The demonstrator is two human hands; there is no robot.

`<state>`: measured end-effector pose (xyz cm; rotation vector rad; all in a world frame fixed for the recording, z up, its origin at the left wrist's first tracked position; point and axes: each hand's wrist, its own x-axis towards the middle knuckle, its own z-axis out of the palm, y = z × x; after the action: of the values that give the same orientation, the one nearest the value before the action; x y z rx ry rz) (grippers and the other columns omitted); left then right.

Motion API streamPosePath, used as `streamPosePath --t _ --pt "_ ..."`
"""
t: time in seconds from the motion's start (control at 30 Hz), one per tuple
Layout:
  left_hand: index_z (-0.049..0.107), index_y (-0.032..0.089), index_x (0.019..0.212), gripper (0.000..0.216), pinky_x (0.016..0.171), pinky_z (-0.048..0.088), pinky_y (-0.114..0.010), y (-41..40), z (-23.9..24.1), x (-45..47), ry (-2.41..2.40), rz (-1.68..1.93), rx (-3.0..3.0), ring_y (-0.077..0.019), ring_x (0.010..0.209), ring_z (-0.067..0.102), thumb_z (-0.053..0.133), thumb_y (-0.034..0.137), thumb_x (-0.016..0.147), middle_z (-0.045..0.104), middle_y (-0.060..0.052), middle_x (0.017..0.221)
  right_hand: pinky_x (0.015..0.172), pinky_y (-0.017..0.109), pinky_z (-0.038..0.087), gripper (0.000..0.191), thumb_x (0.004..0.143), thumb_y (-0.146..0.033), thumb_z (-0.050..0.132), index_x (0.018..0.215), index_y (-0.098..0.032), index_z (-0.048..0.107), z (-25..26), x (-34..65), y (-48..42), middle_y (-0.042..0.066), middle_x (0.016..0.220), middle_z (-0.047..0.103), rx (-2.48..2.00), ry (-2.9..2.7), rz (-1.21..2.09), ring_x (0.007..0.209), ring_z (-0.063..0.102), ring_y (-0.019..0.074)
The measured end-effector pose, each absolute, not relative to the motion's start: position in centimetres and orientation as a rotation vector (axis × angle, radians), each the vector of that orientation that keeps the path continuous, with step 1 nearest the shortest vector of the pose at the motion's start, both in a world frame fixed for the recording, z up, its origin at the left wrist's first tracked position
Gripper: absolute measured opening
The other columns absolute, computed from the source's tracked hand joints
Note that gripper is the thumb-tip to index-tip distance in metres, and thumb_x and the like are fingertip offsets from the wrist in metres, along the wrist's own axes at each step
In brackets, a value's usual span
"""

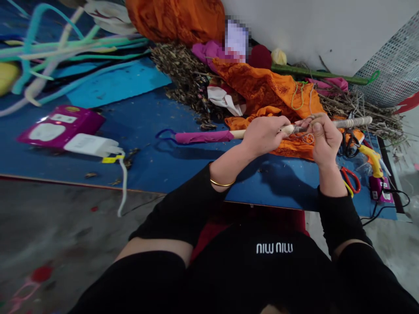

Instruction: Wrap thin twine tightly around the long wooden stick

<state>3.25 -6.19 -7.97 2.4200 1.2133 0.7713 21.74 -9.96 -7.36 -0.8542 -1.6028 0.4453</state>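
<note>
White lettering on the black top reads "MIU MIU", upside down here. Forearms stretched forward, the left hand curls around a slim pale wooden stick with a purple-wrapped end above the blue table; the right hand pinches its string-wound stretch.

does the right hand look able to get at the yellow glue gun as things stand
Probably, though not while occupied: the right hand is closed at the stick and would likely have to let go first. The yellow glue gun lies close by on its right, largely uncovered.
</note>
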Motion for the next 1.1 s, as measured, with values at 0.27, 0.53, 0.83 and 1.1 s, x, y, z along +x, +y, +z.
streamPosePath --t 0.27,0.53,0.83,1.1 --pt "0.079 0.021 0.113 0.028 0.075 0.050 -0.034 -6.1 -8.2 3.2 1.188 0.809 2.416 -0.0244 0.086 0.072 0.062 0.027 0.091 0.081 -0.006 0.097 0.093 0.044 0.064 0.042 0.099 -0.060 0.057 0.076 -0.025 0.058 -7.5 21.3 -9.9 0.001 0.084 0.062 -0.942 -1.550 0.449 0.090 0.069 0.0184" --pt "0.074 0.015 0.119 0.032 0.070 0.048 -0.035 -6.4 -8.8 3.4 1.146 0.709 2.699 -0.0290 0.096 0.076 0.055 0.023 0.095 0.081 -0.013 0.106 0.086 0.034 0.055 0.041 0.103 -0.054 0.055 0.077 -0.023 0.057 -7.5 21.5 -9.8 0.000 0.087 0.067 -1.081 -1.625 0.449 0.091 0.071 0.0156" --pt "0.070 0.024 0.135 0.039 0.063 0.043 -0.033 -6.5 -9.3 3.5 0.996 0.794 2.917 -0.0231 0.086 0.074 0.048 0.019 0.103 0.080 -0.008 0.103 0.080 0.030 0.049 0.049 0.102 -0.064 0.049 0.076 -0.023 0.055 -7.9 22.1 -9.7 -0.001 0.082 0.066 -1.177 -1.685 0.443 0.081 0.064 0.0126" --pt "0.077 0.023 0.122 0.034 0.065 0.045 -0.031 -5.9 -9.5 2.9 1.077 0.916 2.818 -0.0221 0.088 0.073 0.051 0.022 0.100 0.080 -0.008 0.103 0.086 0.035 0.059 0.043 0.094 -0.062 0.065 0.075 -0.024 0.059 -6.9 22.2 -9.4 0.000 0.084 0.070 -1.073 -1.505 0.533 0.084 0.071 0.0161"
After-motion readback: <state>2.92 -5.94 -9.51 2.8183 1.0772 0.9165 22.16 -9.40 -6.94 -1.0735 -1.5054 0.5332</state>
